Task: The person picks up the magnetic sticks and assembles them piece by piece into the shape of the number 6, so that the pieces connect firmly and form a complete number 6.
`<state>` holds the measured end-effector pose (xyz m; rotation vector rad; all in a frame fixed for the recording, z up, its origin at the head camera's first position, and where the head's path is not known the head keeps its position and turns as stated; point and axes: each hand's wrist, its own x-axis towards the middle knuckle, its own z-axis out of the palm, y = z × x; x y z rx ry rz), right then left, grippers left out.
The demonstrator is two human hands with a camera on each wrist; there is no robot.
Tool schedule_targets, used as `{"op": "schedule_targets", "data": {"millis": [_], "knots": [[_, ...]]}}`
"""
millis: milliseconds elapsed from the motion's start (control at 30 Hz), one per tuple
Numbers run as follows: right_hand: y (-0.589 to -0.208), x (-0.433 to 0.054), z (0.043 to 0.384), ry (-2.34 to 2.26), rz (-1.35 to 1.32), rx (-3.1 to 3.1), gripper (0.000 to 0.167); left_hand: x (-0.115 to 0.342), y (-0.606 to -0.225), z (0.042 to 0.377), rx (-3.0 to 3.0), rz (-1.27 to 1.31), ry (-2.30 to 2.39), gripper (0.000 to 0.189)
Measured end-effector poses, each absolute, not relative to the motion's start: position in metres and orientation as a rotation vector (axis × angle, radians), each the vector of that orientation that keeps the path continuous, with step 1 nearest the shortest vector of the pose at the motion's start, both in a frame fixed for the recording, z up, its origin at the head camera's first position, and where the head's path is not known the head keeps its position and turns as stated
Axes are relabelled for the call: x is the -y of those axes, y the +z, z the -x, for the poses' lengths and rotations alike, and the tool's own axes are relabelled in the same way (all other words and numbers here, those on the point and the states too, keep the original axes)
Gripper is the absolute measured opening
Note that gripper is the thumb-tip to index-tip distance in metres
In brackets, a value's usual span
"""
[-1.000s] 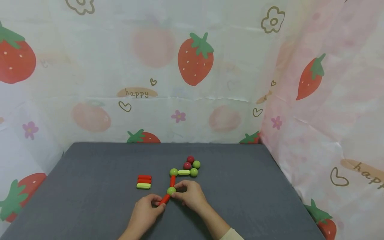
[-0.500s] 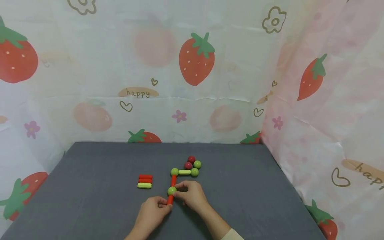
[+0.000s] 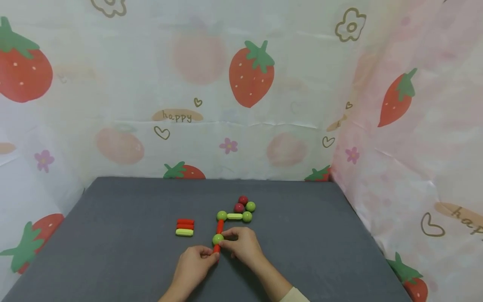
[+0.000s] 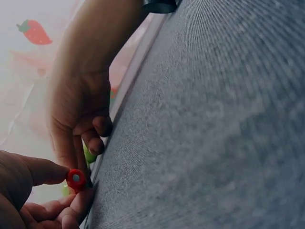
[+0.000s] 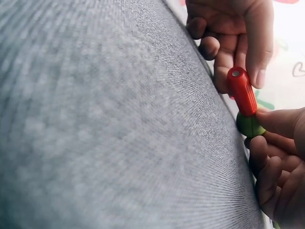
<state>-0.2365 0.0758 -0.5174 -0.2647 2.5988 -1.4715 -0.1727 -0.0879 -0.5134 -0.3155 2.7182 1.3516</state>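
Observation:
My left hand pinches a red magnetic rod between thumb and fingers; a pale metal dot shows in its near end. The far end of that rod meets a green ball, which my right hand pinches from the right. From this ball another red rod runs away to a second green ball. There the chain bends right along a yellow-green rod and ends at a third green ball. In the right wrist view, fingers partly cover the pinched ball.
Left of the chain lie two red rods and a yellow-green rod, side by side. Beyond its right end sit two dark red balls and a green ball. A strawberry-print curtain surrounds the grey table.
The near red rod has swung from slanting left to nearly in line with the rod beyond the ball. My left hand moved right with it; my right hand stayed on the ball.

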Motion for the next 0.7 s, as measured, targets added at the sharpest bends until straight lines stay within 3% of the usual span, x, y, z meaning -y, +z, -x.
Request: {"op": "schedule_targets", "data": {"millis": [333, 700], "knots": [[-0.503, -0.087, 0.243, -1.374, 0.397, -2.592, 0.018, 0.088, -0.513, 0.172, -2.685, 0.317, 1.368, 0.021], [-0.457, -0.125, 0.295, -1.253, 0.539, -2.774, 0.022, 0.088, -0.515, 0.173, -2.669, 0.355, 1.377, 0.021]]}}
